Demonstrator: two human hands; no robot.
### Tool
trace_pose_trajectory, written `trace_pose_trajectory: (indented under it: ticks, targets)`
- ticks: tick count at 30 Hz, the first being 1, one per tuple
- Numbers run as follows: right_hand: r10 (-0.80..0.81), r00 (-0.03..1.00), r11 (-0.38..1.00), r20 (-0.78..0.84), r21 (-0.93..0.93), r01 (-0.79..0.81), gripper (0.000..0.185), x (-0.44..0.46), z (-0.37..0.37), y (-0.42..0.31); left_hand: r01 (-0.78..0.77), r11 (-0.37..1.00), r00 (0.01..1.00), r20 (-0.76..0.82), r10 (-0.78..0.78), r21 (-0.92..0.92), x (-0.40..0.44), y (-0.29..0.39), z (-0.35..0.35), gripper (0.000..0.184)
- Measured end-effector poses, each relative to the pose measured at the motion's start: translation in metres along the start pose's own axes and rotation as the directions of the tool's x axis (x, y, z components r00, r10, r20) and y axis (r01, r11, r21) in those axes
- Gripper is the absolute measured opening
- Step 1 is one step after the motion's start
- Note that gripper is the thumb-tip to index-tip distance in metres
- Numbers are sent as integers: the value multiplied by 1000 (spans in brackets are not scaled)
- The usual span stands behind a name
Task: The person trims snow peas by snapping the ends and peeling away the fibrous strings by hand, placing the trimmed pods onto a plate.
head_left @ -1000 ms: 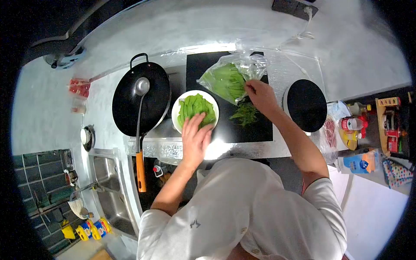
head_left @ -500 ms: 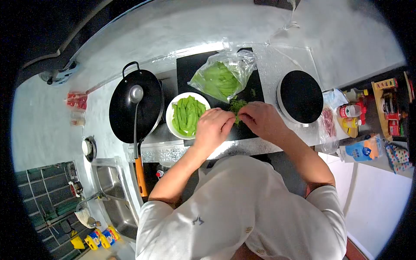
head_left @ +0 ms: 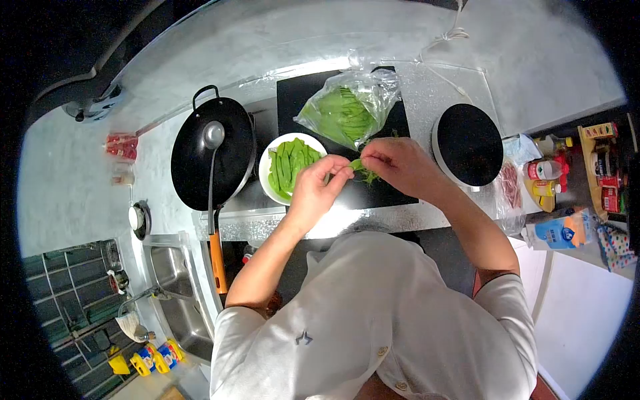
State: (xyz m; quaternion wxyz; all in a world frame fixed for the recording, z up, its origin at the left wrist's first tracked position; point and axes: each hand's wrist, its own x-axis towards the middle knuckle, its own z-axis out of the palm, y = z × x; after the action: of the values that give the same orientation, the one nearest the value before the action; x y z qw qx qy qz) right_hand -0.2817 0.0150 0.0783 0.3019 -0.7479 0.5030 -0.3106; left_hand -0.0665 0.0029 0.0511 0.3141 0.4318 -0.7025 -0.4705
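A green snow pea pod (head_left: 356, 164) is held between my two hands above the black board (head_left: 300, 100). My left hand (head_left: 319, 185) pinches one end of it with thumb and fingers. My right hand (head_left: 403, 167) is closed at the pod's other end, its fingertips pressed together. Beneath the right fingers lies a small heap of green trimmings (head_left: 369, 176), partly covered. Left of my left hand stands a white bowl (head_left: 268, 189) with flat green pods in it. Behind the hands, a clear plastic bag (head_left: 380, 90) holds many more pods.
A black wok (head_left: 190, 157) with a ladle (head_left: 213, 135) in it stands at left, near the sink (head_left: 170, 270). On the right are a round black-topped appliance (head_left: 469, 145), a bag of reddish food (head_left: 510, 187) and several bottles (head_left: 543, 171).
A pod now shows between my fingertips, where none was visible before. My left hand has turned with its thumb side more upward, and my right hand has risen slightly. The view has shifted a little.
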Motion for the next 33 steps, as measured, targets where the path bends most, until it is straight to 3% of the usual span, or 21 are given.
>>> trace_pose_trajectory:
  ticks: [3,7,9,10,12,15,17,18,20,21,23,25,28,30,31,32,33]
  targets:
    - [-1,1000,1000,11,-23,1,15,2,2,-3,-110,986,992,-45,117,121,-1,10,1,13]
    - [-33,999,997,-4,-63,32,15,5,4,-6,-125,976,992,6,126,176,4,15,2,13]
    - [-39,999,995,5,-94,39,15,6,4,-6,-250,900,966,22,259,358,7,17,2,11]
    - [-26,1000,993,13,-117,27,15,5,4,-4,-252,900,965,26,260,356,8,17,2,11]
    - [-11,1000,990,16,-140,13,16,5,7,-1,-357,757,932,151,330,547,11,15,0,11]
    - [-14,999,988,-36,-151,8,17,5,13,-2,-356,805,923,45,382,474,12,13,3,10]
    - [146,978,986,-146,101,-132,15,2,18,-9,-359,815,912,-17,411,456,12,12,4,10]
    - [146,978,986,-147,101,-132,15,1,23,-8,-356,827,899,-80,430,435,12,11,6,9]
    - [306,940,876,-149,431,-216,12,0,37,-1,-347,838,896,-114,429,421,12,11,7,8]
    - [305,940,876,-151,432,-215,12,0,40,-3,-338,849,893,-148,425,405,12,11,8,8]
    - [452,887,655,-97,711,-256,11,0,45,-6,-357,839,873,-174,456,410,13,9,11,7]
    - [469,878,611,-92,751,-248,11,1,48,-6,-375,830,852,-200,484,412,13,8,13,6]
    - [484,870,562,-90,795,-230,11,0,47,-7,-332,878,868,-253,427,344,14,8,15,6]
    - [480,872,554,-91,802,-221,11,0,47,-8,-275,948,886,-341,315,162,13,7,14,7]
    - [489,867,579,-98,779,-239,11,-3,44,-9,-273,947,885,-342,315,166,15,5,13,7]
    - [497,862,602,-102,756,-258,11,-8,40,-9,-234,964,910,-379,169,-130,17,1,12,8]
    - [492,865,599,-95,758,-258,11,-14,34,-10,-185,891,927,-374,18,-415,20,-4,10,8]
